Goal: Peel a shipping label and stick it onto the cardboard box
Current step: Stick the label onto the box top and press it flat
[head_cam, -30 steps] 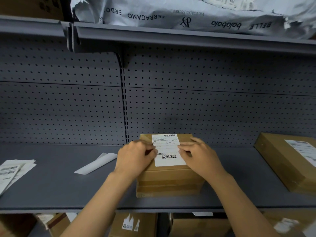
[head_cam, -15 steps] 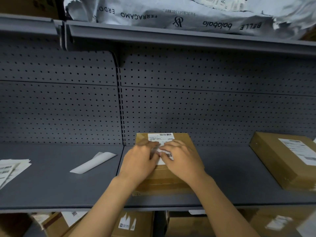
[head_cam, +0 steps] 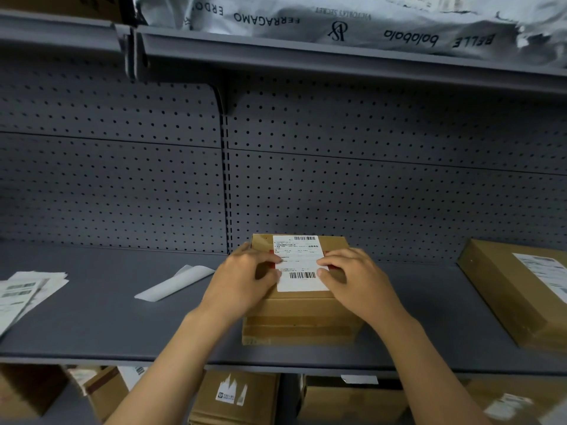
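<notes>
A brown cardboard box (head_cam: 302, 320) stands on the grey shelf (head_cam: 107, 326) in the middle. A white shipping label (head_cam: 301, 265) with two barcodes lies flat on the box's top. My left hand (head_cam: 242, 280) rests on the box's left side, fingertips pressing the label's left edge. My right hand (head_cam: 356, 279) rests on the right side, fingertips on the label's right edge. Both hands lie palm down with curled fingers and hold nothing. A peeled white backing strip (head_cam: 175, 283) lies on the shelf to the left.
A stack of label sheets (head_cam: 26, 291) lies at the far left. Another labelled cardboard box (head_cam: 518, 289) stands at the right. A pegboard wall backs the shelf, grey mailer bags (head_cam: 337, 19) sit on the shelf above, and more boxes (head_cam: 239, 397) are below.
Half a second ago both hands met over the label's middle. They have slid apart to its left and right edges, so most of the label shows again.
</notes>
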Demonstrator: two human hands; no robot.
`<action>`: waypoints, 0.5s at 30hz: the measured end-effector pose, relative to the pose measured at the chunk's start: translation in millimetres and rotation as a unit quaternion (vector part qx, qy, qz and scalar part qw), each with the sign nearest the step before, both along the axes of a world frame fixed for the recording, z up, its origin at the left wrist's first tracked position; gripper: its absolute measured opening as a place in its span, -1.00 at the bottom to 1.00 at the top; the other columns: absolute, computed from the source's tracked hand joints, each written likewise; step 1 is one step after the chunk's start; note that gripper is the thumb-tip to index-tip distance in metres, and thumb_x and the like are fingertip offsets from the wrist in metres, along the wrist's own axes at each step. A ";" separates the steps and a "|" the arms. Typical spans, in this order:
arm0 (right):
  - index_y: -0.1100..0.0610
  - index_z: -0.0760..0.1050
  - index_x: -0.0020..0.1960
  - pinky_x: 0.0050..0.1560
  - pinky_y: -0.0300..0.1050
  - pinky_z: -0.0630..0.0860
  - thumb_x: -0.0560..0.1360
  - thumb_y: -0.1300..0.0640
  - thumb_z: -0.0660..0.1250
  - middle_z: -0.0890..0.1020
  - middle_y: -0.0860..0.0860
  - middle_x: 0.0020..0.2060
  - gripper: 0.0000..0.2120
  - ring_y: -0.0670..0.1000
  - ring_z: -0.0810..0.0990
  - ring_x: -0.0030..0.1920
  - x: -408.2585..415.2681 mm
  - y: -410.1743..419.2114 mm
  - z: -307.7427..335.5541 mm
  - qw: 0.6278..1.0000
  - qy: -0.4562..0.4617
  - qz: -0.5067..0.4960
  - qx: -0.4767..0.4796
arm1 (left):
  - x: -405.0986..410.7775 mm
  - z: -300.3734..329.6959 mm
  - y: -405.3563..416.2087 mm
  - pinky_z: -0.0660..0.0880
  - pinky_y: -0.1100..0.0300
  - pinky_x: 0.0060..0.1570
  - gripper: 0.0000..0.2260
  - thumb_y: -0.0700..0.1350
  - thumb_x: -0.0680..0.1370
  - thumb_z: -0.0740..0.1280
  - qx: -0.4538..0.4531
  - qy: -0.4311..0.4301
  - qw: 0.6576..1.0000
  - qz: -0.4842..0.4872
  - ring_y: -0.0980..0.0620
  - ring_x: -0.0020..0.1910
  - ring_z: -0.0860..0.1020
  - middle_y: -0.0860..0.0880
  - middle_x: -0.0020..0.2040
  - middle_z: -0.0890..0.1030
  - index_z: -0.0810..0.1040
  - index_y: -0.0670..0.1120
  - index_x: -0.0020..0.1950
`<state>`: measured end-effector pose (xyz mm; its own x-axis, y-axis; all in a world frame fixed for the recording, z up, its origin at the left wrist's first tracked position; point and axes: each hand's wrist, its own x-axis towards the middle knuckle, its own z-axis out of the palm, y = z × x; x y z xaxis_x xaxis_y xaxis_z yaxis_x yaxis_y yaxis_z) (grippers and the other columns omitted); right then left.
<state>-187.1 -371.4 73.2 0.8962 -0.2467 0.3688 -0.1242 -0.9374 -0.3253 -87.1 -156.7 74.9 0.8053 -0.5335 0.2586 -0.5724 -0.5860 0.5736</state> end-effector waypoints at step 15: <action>-0.08 0.59 0.28 0.16 -0.27 0.31 0.55 -0.15 0.30 0.58 -0.22 0.22 -0.64 -0.16 0.37 0.34 -1.7 14.6 -3.5 0.999 -0.016 0.040 0.017 | -14.4 -1.6 -5.8 0.03 -0.36 0.54 -0.60 0.21 0.53 0.40 0.024 -0.024 0.999 0.012 0.01 0.67 0.01 0.19 0.45 0.49 0.57 0.22 0.36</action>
